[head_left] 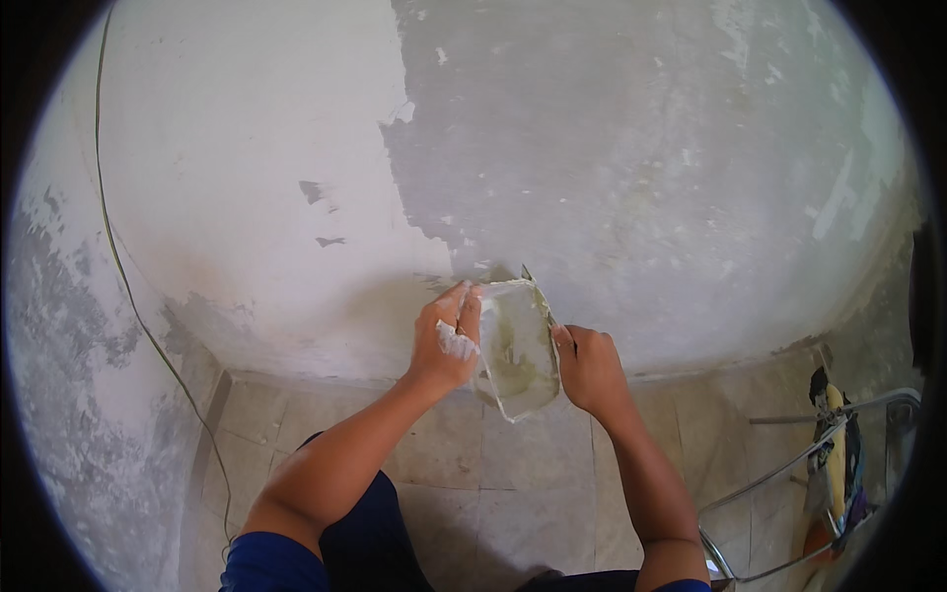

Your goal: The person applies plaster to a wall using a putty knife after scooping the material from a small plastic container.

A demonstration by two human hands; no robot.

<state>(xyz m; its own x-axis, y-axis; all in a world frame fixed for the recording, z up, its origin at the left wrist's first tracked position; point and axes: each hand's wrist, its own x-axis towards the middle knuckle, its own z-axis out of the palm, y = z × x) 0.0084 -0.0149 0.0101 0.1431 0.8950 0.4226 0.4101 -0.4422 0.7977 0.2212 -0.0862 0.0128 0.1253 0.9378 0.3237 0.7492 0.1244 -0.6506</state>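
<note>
My left hand (446,335), smeared with white paste over the fingers, grips the left side of a flat rectangular plate (518,355) with a greenish, mottled face and paste-crusted edges. My right hand (587,363) is closed around a scraper (539,293), whose thin blade lies along the plate's upper right edge. Both are held in front of the wall (631,168), which is white on the left and patchy grey on the right.
A thin cable (153,340) hangs along the left wall to the tiled floor (444,444). At the lower right stands a metal-tube frame (878,403) with a long pale yellow item (837,444) and dark cloths. My legs (360,533) show below.
</note>
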